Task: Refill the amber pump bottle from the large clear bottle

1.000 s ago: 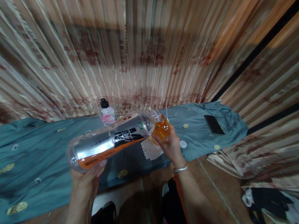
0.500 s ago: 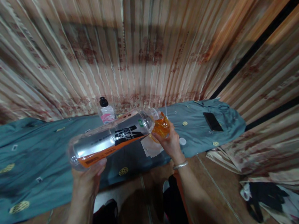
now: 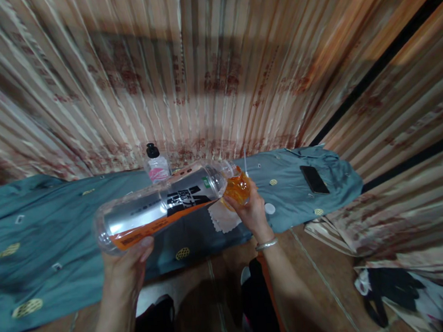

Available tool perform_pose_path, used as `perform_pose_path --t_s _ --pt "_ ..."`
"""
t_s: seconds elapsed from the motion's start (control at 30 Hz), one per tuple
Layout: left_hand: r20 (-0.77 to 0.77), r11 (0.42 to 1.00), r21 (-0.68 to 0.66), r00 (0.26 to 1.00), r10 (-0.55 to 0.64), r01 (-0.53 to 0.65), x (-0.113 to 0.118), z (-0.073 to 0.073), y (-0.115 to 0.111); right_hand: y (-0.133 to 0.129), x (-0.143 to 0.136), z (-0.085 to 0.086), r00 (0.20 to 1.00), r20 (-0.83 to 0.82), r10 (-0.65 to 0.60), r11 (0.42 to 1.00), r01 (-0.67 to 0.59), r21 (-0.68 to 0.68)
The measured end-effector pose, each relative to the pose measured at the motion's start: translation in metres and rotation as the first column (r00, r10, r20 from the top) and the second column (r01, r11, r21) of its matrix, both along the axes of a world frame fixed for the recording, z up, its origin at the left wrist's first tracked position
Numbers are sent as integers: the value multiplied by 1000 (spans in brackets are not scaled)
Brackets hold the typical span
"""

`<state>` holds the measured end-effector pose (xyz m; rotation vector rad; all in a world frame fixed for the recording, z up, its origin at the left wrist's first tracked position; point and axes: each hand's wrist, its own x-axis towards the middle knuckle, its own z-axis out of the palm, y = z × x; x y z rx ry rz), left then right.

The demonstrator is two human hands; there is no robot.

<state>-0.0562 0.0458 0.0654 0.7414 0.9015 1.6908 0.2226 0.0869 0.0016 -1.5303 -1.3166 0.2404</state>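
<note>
A large clear plastic bottle (image 3: 159,212) with a silver, black and orange label lies nearly level, its neck end toward the right. Beneath its base end, my left hand (image 3: 127,267) is closed around it, thumb on the orange strip. My right hand (image 3: 253,209) grips an amber see-through cup (image 3: 238,187) tilted against the bottle's mouth. Whether the amber colour is the cup's or a liquid's, I cannot tell. Below the cup, a pale scalloped-edged cloth (image 3: 223,218) lies on the green cover. A small white disc (image 3: 269,209) rests right of my right hand.
The green patterned cover (image 3: 66,215) spans the long surface before me. Behind the large bottle stands a pump-topped bottle (image 3: 158,167) with a pink label. A dark phone (image 3: 315,179) lies toward the right end. Curtains (image 3: 214,84) hang behind; a bag (image 3: 395,290) sits at lower right.
The large bottle and my left hand have shifted slightly left. My right hand and the cup stay nearly where they were, still at the bottle's mouth.
</note>
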Motion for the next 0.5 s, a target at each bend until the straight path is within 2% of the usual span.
perform_pose_path --t_s 0.33,0.5 --pt "45 1000 -15 999 25 -24 -2 -4 -1 -2 -1 4 999 -30 33 999 -34 -19" --pt "52 1000 0 998 -22 22 -13 -9 3 -3 -1 4 999 -22 42 999 -42 -23"
